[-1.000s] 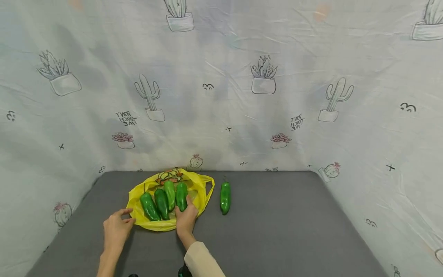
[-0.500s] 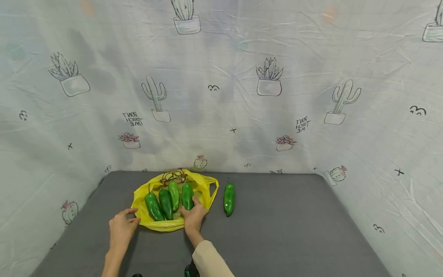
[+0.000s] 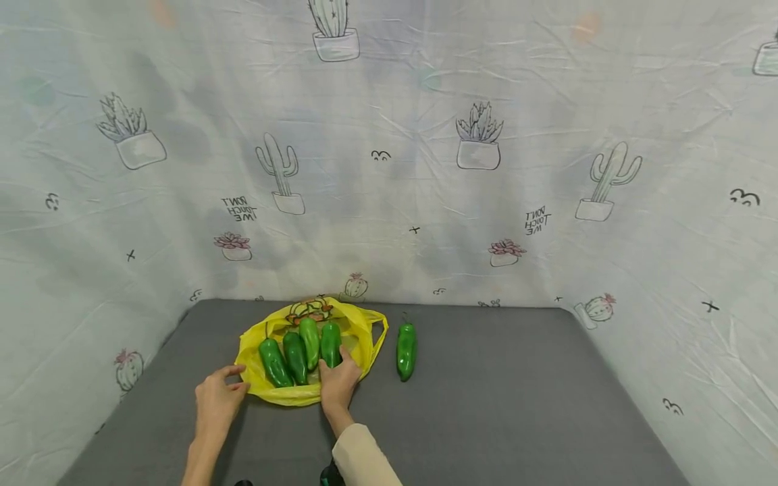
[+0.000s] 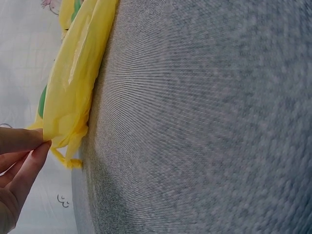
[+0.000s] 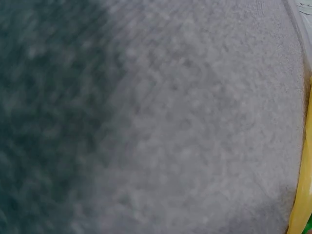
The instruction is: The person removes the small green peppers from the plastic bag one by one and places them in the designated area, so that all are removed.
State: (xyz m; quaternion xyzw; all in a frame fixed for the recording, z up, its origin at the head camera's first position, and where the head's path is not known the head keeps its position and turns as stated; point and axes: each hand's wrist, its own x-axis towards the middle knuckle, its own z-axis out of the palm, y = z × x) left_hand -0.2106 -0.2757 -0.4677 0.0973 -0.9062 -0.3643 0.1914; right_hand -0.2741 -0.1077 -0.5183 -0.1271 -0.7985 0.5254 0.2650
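Observation:
A yellow plastic bag [image 3: 352,324] lies spread open on the grey table, with several green peppers inside it. My left hand [image 3: 219,399] pinches the bag's near left edge between thumb and fingertips, which the left wrist view shows close up. At the right side of the bag, my right hand [image 3: 339,388] holds the lower end of the rightmost green pepper [image 3: 331,337], thumb on one side and fingers on the other. Beside it lie a lighter pepper [image 3: 310,343], a darker one [image 3: 296,358] and a leftmost one [image 3: 275,364]. The right wrist view does not show the right hand.
A separate green pepper [image 3: 406,352] lies on the table to the right of the bag. Grey cloth covers the table [image 3: 516,391]. A pale curtain [image 3: 401,189] with cactus drawings hangs behind and along both sides.
The head view has shifted, so everything sits slightly farther right in it. Both hands keep their holds, and the bag and peppers have barely moved relative to each other.

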